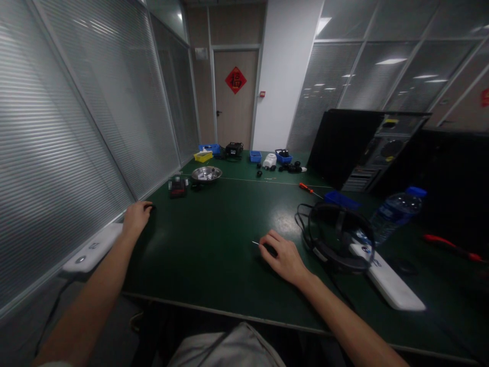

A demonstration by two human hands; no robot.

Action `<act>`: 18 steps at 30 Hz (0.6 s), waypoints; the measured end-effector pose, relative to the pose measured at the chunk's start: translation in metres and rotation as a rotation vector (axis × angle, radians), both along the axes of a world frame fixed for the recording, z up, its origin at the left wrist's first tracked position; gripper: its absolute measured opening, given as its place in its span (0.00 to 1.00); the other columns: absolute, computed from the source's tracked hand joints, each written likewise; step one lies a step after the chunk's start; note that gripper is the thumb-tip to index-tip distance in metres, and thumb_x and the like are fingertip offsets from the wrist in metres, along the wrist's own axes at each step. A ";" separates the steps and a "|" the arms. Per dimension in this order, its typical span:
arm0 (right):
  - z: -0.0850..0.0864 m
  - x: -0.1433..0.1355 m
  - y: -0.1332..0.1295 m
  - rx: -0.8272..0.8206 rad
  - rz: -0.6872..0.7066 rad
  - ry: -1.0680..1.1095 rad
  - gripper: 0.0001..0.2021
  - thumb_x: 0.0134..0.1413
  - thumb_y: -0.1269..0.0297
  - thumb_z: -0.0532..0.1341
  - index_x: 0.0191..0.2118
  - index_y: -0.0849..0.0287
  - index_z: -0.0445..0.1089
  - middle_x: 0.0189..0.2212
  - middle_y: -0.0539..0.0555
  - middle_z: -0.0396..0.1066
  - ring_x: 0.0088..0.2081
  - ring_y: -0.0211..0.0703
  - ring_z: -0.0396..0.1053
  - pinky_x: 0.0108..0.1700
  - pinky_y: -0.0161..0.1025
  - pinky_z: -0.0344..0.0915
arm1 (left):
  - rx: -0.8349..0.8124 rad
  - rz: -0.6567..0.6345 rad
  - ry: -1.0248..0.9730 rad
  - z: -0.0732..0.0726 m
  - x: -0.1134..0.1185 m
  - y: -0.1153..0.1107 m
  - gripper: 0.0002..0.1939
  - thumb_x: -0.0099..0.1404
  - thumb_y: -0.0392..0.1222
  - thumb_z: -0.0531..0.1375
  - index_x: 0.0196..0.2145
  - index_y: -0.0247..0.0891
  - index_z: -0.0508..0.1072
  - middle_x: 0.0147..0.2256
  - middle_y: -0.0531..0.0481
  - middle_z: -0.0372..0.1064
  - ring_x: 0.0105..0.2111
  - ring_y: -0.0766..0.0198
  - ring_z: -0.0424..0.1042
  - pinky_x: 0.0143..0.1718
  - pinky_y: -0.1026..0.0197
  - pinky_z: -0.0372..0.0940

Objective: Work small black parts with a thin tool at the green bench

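Thin-shafted tool (255, 242) sits clamped in our right grip (281, 255), a black headset (344, 262) rightward; we cannot tell whether our left grip (136, 220) holds the dark piece (150, 206) it touches.

Place: office — used partly as a workshop
Office side: glass partitions (397, 66), blinds (107, 92), PC tower (382, 153)
Workshop side: screwdriver (306, 187), small bins (255, 157) — on the desk (214, 244)

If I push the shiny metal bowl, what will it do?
The metal bowl looks smooth, so it may slide easily. It's wide and shallow, so it probably won't tip readily. The small things inside look loose and might rattle.
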State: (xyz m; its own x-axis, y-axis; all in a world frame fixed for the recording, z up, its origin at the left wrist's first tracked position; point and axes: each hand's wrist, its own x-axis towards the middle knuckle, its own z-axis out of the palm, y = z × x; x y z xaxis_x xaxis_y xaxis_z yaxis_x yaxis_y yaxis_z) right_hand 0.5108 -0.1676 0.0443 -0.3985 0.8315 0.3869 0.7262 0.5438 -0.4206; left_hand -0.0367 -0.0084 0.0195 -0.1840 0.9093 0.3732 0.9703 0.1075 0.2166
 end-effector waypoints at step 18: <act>-0.005 0.000 0.003 -0.007 -0.014 -0.005 0.09 0.71 0.58 0.55 0.41 0.53 0.71 0.40 0.51 0.70 0.32 0.38 0.69 0.34 0.36 0.59 | 0.010 -0.021 0.088 -0.003 0.003 0.002 0.21 0.68 0.39 0.50 0.47 0.33 0.80 0.49 0.38 0.77 0.51 0.48 0.73 0.57 0.51 0.64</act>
State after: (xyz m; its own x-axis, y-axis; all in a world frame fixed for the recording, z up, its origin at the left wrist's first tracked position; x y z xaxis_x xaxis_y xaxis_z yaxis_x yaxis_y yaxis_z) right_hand 0.5103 -0.1644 0.0388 -0.3883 0.8400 0.3789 0.7359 0.5301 -0.4211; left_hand -0.0341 -0.0068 0.0170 -0.1312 0.9087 0.3963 0.9877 0.0855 0.1311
